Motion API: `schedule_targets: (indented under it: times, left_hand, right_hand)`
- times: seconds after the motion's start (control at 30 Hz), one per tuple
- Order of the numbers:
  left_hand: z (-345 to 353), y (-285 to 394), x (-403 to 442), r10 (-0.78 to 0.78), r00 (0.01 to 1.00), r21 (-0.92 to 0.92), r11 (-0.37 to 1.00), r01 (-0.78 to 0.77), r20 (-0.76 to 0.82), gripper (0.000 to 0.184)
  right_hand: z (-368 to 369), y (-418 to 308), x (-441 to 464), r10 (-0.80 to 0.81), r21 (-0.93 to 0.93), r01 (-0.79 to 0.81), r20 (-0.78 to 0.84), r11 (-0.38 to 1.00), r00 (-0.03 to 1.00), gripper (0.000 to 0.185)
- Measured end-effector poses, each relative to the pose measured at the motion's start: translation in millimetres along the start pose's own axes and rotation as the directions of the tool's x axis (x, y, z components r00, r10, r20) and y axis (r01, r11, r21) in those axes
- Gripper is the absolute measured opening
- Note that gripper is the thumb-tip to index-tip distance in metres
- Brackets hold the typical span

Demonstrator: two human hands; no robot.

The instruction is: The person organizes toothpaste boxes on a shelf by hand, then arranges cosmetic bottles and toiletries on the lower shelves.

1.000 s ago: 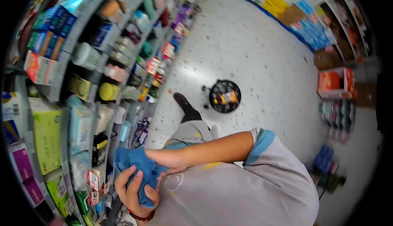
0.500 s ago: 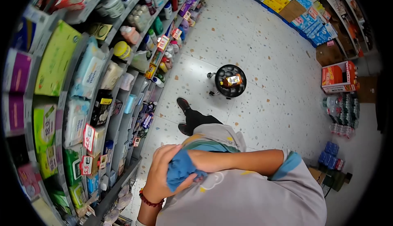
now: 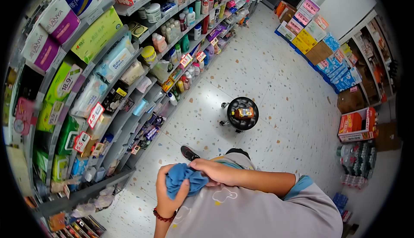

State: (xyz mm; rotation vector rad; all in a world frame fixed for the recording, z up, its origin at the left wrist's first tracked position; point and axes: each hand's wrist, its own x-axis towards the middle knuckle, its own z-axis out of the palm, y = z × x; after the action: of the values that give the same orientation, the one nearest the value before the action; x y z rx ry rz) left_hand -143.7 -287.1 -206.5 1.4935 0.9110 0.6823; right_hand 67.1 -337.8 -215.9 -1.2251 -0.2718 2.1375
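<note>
A crumpled blue cloth (image 3: 185, 180) is bunched between my two hands in front of my shirt. My left hand (image 3: 170, 195), with a dark red beaded bracelet at the wrist, wraps round the cloth from the left and below, its thumb across the front. From the right, my right hand (image 3: 215, 171) grips the cloth's upper right side; some of its fingers are hidden behind the cloth and the left hand.
Stocked shelves (image 3: 129, 121) run along the left, with wipes, tissues and bottles. Ahead on the speckled floor (image 3: 284, 100) stands a round black stool (image 3: 243, 125) with a packaged item (image 3: 245, 112) on it. Stacked boxes (image 3: 310, 37) and bottle packs (image 3: 359, 160) line the right.
The view has swung, so the shelves and stool sit differently in it. Both hands have kept hold of the cloth, which has been turned and bunched between them.
</note>
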Motion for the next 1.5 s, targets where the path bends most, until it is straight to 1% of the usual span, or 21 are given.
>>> schedule_targets:
  times: [0.03,0.1,0.17,0.23,0.3,0.33,0.37,0.43,0.47,0.57,0.7,0.8,0.9,0.97,1.0,1.1,1.17,1.3,1.37,1.4,1.5]
  left_hand:
    - [10,6,-5,-0.101,0.995,-0.076,0.992,0.099,-0.025,0.045]
    - [41,11,-13,-0.112,0.992,-0.117,0.987,0.106,-0.049,0.037]
    - [77,0,-23,-0.236,0.972,-0.284,0.931,0.229,0.009,0.031]
    - [124,-3,-29,-0.23,0.973,-0.307,0.925,0.223,0.012,0.028]
    - [174,-13,-35,-0.429,0.902,-0.532,0.754,0.385,0.045,0.031]
    - [199,-23,-40,-0.507,0.858,-0.623,0.645,0.443,0.085,0.033]
    - [223,-26,-44,-0.511,0.857,-0.629,0.647,0.431,0.062,0.033]
    - [265,-24,-49,-0.601,0.781,-0.708,0.476,0.522,0.171,0.033]
    - [279,-16,-53,-0.615,0.765,-0.683,0.476,0.553,0.191,0.033]
    - [314,11,-61,-0.644,0.741,-0.718,0.422,0.553,0.192,0.037]
    - [335,17,-69,-0.64,0.758,-0.738,0.45,0.503,0.126,0.042]
    - [352,20,-69,-0.684,0.724,-0.773,0.409,0.485,0.092,0.043]
    - [364,13,-72,-0.665,0.745,-0.807,0.413,0.422,0.049,0.042]
    - [371,13,-73,-0.642,0.767,-0.839,0.409,0.36,0.015,0.041]
    - [374,10,-73,-0.651,0.759,-0.863,0.379,0.334,0.007,0.04]
    - [375,3,-68,-0.697,0.717,-0.899,0.323,0.297,-0.013,0.039]
    - [375,-26,-65,-0.668,0.743,-0.923,0.31,0.23,-0.039,0.04]
    - [361,-31,-34,-0.656,0.751,-0.96,0.248,0.129,-0.069,0.039]
    - [354,-36,-12,-0.636,0.759,-0.948,0.307,0.085,-0.138,0.038]
    - [347,-29,0,-0.656,0.745,-0.955,0.282,0.096,-0.119,0.035]
    - [329,-16,37,-0.601,0.779,-0.93,0.361,0.07,-0.175,0.035]
  right_hand:
    - [-9,1,-8,-0.043,-0.021,0.045,0.065,0.999,0.997,0.044]
    - [-25,2,-35,-0.08,-0.08,0.088,0.102,0.993,0.992,0.042]
    - [-48,9,-63,-0.085,-0.28,0.089,0.024,0.956,0.996,0.04]
    - [-87,29,-91,-0.111,-0.29,0.12,0.047,0.95,0.993,0.039]
    - [-131,47,-123,-0.159,-0.165,0.158,0.007,0.974,0.987,0.037]
    - [-148,47,-144,-0.142,-0.182,0.132,-0.041,0.974,0.989,0.037]
    - [-168,53,-158,-0.132,-0.192,0.125,-0.022,0.973,0.991,0.037]
    - [-206,73,-185,-0.235,-0.042,0.231,-0.196,0.972,0.952,0.028]
    - [-223,84,-193,-0.281,0.074,0.307,-0.244,0.949,0.928,0.018]
    - [-259,93,-225,-0.375,0.102,0.415,-0.279,0.904,0.884,0.015]
    - [-295,98,-233,-0.439,0.161,0.48,-0.235,0.862,0.867,0.013]
    - [-301,92,-235,-0.447,0.14,0.471,-0.175,0.871,0.877,0.012]
    - [-304,84,-234,-0.442,0.08,0.45,-0.104,0.889,0.891,0.011]
    - [-303,78,-232,-0.381,0.012,0.382,-0.061,0.924,0.923,0.012]
    - [-322,84,-222,-0.352,-0.148,0.351,0.017,0.925,0.936,0.024]
    - [-319,68,-213,-0.275,-0.138,0.272,-0.005,0.952,0.961,0.014]
    - [-320,55,-203,-0.236,-0.158,0.238,0.031,0.958,0.971,0.013]
    - [-313,21,-176,-0.175,-0.275,0.192,0.087,0.942,0.981,0.011]
    - [-308,3,-161,-0.147,-0.547,0.201,0.143,0.812,0.979,0.036]
    - [-289,-14,-167,-0.228,-0.347,0.258,0.124,0.902,0.966,0.009]
    - [-276,-49,-161,-0.243,-0.374,0.258,0.088,0.891,0.966,0.008]
